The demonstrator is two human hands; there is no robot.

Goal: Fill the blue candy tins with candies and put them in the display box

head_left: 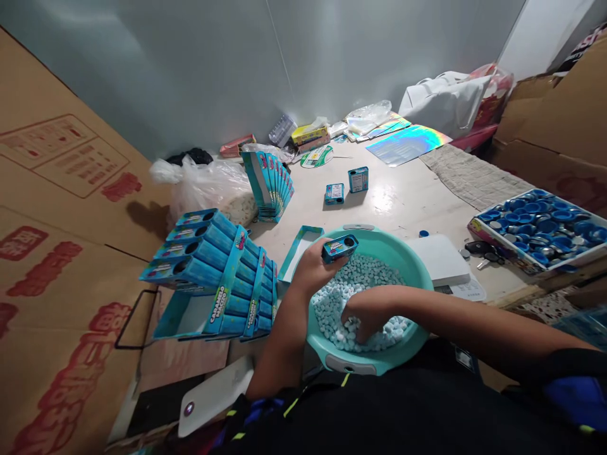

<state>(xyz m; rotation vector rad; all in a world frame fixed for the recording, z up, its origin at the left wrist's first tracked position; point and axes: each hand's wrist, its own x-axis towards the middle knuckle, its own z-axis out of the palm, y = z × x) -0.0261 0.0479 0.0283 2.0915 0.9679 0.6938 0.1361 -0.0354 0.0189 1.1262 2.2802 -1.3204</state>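
My left hand [312, 268] is closed round a small blue candy box [339, 249], held tilted over the far left rim of a turquoise basin [412, 256]. A round dark hole shows at one end of the box's upper face. Pale blue candies [329, 322] fill the lower part of the basin. Among them my right hand [372, 309] reaches down with curled fingers, closed on some candies; its fingertips are partly hidden. Two more small candy boxes, one lying [334, 194] and one upright [358, 179], are on the table beyond the basin.
Trays of blue boxes [222, 284] are stacked at left, near an open blue tray [303, 243] and fanned cartons [269, 186]. At right are a white scale [439, 262] and a box of blue caps [545, 224]. Large cardboard boxes [61, 253] flank the table [308, 215].
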